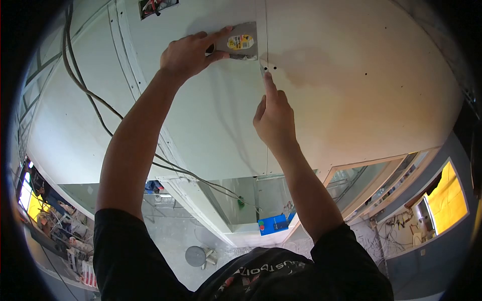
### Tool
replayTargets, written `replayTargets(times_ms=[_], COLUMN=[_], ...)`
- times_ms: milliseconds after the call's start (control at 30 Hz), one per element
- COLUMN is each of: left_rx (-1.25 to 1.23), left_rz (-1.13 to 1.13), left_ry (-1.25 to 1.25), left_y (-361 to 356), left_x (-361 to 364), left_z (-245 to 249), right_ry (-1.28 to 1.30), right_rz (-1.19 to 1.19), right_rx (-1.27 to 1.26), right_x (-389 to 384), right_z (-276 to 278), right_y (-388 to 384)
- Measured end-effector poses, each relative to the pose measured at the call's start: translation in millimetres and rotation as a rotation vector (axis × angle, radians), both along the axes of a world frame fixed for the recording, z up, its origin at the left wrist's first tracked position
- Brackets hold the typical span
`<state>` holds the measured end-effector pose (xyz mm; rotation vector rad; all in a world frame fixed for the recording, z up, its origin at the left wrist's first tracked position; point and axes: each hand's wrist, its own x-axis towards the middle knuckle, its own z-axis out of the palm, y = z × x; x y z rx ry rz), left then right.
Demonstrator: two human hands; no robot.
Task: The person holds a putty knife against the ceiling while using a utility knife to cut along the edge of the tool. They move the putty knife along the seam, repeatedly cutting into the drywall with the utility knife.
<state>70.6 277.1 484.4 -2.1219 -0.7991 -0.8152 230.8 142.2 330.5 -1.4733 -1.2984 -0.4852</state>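
My left hand grips a wide putty knife with a yellow sticker on its blade. The blade lies against the pale plasterboard panel overhead, just left of a long thin seam. My right hand is raised to the same seam, its index finger stretched along it and the other fingers curled. That fingertip is just below two dark screw holes. Nothing shows in the right hand, though its palm side is partly hidden.
Dark cables hang across the panel on the left. A cutout with wires is at the top. Below are a blue box on a ledge, a round grey stool, and a wooden frame at right.
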Motion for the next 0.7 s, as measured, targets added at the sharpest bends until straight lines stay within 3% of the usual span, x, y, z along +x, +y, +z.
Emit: replayTargets(times_ms=[233, 300, 700], left_rx=[-0.022, -0.048, -0.009], left_rz=[-0.006, 0.0, -0.076], left_ry=[0.004, 0.009, 0.006], left_y=[-4, -5, 2], left_x=[0, -1, -3], left_z=[2, 3, 1], right_ry=[-0.08, -0.111, -0.098], right_rz=[0.04, 0.088, 0.078], right_rx=[0.098, 0.281, 0.324], right_x=[11, 12, 28], right_z=[18, 28, 69], right_y=[-18, -16, 29])
